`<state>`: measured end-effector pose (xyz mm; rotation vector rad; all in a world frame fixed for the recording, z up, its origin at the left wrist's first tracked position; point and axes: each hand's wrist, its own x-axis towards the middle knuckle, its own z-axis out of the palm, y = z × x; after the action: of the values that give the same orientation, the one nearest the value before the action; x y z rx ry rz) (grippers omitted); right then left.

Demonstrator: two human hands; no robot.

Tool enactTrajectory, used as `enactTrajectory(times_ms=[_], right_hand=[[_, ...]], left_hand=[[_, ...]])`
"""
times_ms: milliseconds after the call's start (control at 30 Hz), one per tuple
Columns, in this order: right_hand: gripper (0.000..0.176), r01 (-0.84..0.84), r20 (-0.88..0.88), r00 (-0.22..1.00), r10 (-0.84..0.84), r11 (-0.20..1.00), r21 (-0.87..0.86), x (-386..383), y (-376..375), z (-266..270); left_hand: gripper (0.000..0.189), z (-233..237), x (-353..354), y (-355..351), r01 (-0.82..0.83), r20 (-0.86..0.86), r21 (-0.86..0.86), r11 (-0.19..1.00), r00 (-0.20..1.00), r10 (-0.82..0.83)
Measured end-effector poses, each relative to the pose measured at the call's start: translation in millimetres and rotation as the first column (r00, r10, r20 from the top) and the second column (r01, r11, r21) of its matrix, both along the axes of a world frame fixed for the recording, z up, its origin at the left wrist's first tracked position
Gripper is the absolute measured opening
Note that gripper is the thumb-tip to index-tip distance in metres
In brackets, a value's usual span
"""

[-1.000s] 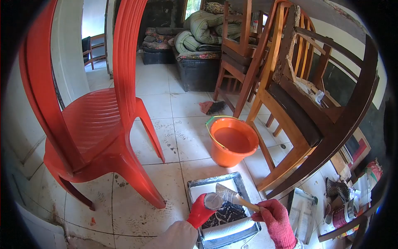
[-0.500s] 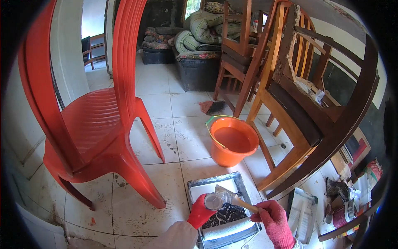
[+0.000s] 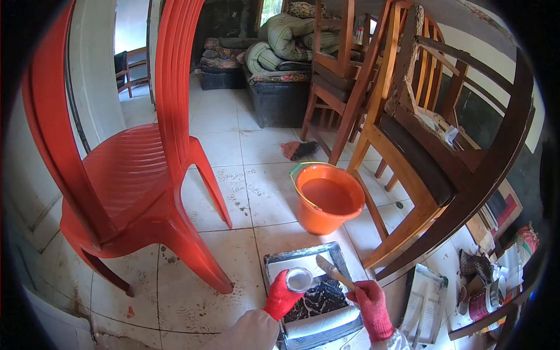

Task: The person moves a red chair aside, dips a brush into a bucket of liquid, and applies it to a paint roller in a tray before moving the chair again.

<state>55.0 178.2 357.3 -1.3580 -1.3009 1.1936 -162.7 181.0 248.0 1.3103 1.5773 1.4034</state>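
Note:
In the head view, my left hand (image 3: 284, 295), in a red glove, is wrapped round a small paint-smeared cup (image 3: 300, 280) whose open top faces up. My right hand (image 3: 373, 310), also gloved in red, grips the wooden handle of a paintbrush (image 3: 333, 270). The bristles point up and left, a little right of the cup and apart from it. Both hands are over a paint tray (image 3: 269, 256) with white paint at its far end and a dark, paint-streaked area in the middle. A white paint roller (image 3: 322, 322) lies across the tray's near end.
An orange bucket (image 3: 309, 219) of liquid stands just beyond the tray. A red plastic chair (image 3: 131, 157) is on the left, stacked wooden chairs (image 3: 402, 157) on the right. A second tray (image 3: 424, 303) and a paint can (image 3: 481, 303) lie at the lower right; a rag (image 3: 299, 150) lies farther back.
The paintbrush has moved off the cup's rim to the right, its bristles now tilted higher. My right hand has shifted slightly left; my left hand still holds the cup.

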Motion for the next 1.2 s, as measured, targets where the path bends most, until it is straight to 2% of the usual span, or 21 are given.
enactTrajectory(times_ms=[67,167,267,367,400,500,600,700,733,833,867,967,1067,1167,1200], right_hand=[[0.015,-0.035,0.092,0.995,0.026,0.995,0.095,9.0,16.5,-47.2],[0.014,0.003,0.490,0.865,-0.110,0.977,0.214,10.8,45.7,-119.5],[0.014,0.045,0.563,0.768,-0.306,0.902,0.429,-9.0,63.3,-152.1],[0.014,0.112,0.596,0.729,-0.337,0.918,0.381,-31.5,73.5,-168.9],[0.013,0.096,0.598,0.732,-0.326,0.918,0.384,-39.5,72.6,-174.1],[0.014,0.053,0.617,0.771,-0.159,0.981,0.187,-71.3,62.1,-174.3],[0.015,-0.039,0.611,0.772,-0.175,0.947,0.320,-95.0,48.3,-193.0],[0.021,-0.190,0.683,0.729,-0.033,0.950,0.249,-111.5,22.3,-165.5],[0.026,-0.271,0.701,0.712,-0.032,0.909,0.318,-114.6,19.8,-165.0],[0.030,-0.441,0.686,0.717,0.125,0.843,0.308,-107.8,5.2,-150.5],[0.032,-0.498,0.676,0.727,0.122,0.771,0.396,-102.2,5.9,-162.9],[0.021,-0.489,0.667,0.736,0.114,0.771,0.408,-89.0,1.0,-146.0],[0.018,-0.396,0.743,0.661,0.109,0.891,0.222,-62.2,9.2,-129.8],[0.015,-0.123,0.591,0.805,0.049,0.989,0.085,-35.3,17.3,-115.1],[0.014,-0.134,0.561,0.827,0.018,0.977,0.167,-23.3,19.8,-112.4]], left_hand=[[0.058,2.6,-2.5,-4.0,-0.025,-0.012,-0.004,1.000,1.000,0.025],[0.058,6.2,-10.2,-7.9,-0.031,0.037,0.001,1.000,0.999,0.031],[0.057,27.9,-22.3,-16.0,-0.038,0.070,-0.064,0.997,0.997,0.042],[0.059,43.7,-35.6,-22.6,-0.053,0.131,0.028,0.998,0.990,0.049],[0.060,47.3,-38.7,-24.3,-0.090,0.086,0.024,0.996,0.992,0.087],[0.061,49.6,-49.8,-26.1,-0.118,0.129,0.036,0.992,0.985,0.113],[0.061,37.3,-58.3,-24.4,-0.146,0.114,0.053,0.988,0.984,0.140],[0.061,36.7,-58.8,-25.3,-0.149,0.111,0.063,0.987,0.984,0.141],[0.061,39.9,-58.3,-26.1,-0.146,0.108,0.067,0.987,0.985,0.138],[0.061,46.8,-54.8,-28.0,-0.137,0.120,0.046,0.989,0.984,0.131],[0.061,45.4,-53.5,-27.6,-0.130,0.134,0.048,0.990,0.983,0.123],[0.061,36.5,-49.8,-25.9,-0.116,0.158,0.044,0.992,0.982,0.107],[0.061,31.5,-41.8,-24.8,-0.101,0.148,0.034,0.994,0.984,0.095],[0.060,24.0,-33.3,-22.2,-0.064,0.113,0.043,0.997,0.992,0.059],[0.060,20.7,-30.3,-21.1,-0.053,0.089,0.037,0.998,0.995,0.049]])
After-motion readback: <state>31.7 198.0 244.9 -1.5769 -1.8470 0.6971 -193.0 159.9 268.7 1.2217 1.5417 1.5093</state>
